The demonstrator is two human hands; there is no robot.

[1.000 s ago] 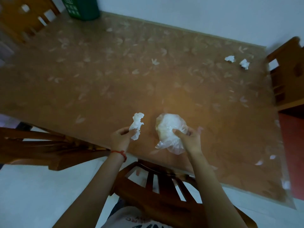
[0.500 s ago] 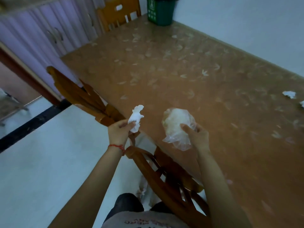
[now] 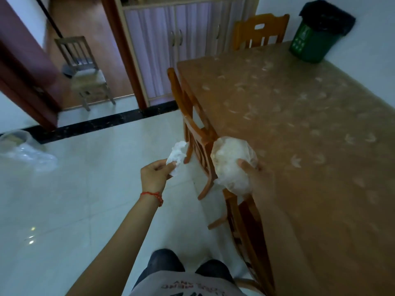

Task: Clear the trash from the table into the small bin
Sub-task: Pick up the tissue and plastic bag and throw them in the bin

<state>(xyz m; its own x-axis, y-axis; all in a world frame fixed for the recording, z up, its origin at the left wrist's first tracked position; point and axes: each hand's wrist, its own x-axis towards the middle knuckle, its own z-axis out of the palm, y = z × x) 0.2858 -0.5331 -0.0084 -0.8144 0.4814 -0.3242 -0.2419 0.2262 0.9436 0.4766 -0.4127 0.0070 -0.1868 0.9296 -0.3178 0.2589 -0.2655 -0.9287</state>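
My left hand (image 3: 155,175) pinches a crumpled white tissue (image 3: 177,157) above the floor, left of the table. Beside it, my right hand (image 3: 257,175) grips a balled clear plastic bag (image 3: 232,164) over the table's near left edge. A small green bin (image 3: 313,37) with a black liner stands on the far corner of the brown table (image 3: 299,129), well away from both hands.
Wooden chairs are pushed against the table's left side (image 3: 194,129) and far end (image 3: 259,30). A clear plastic bag (image 3: 30,154) lies on the pale tiled floor at left. A cabinet (image 3: 171,39), a doorway and a small chair (image 3: 85,71) lie beyond.
The view has swung left, away from the table top toward the floor and doorway. Both hands keep hold of the tissue and the plastic bag, now off the table's edge.
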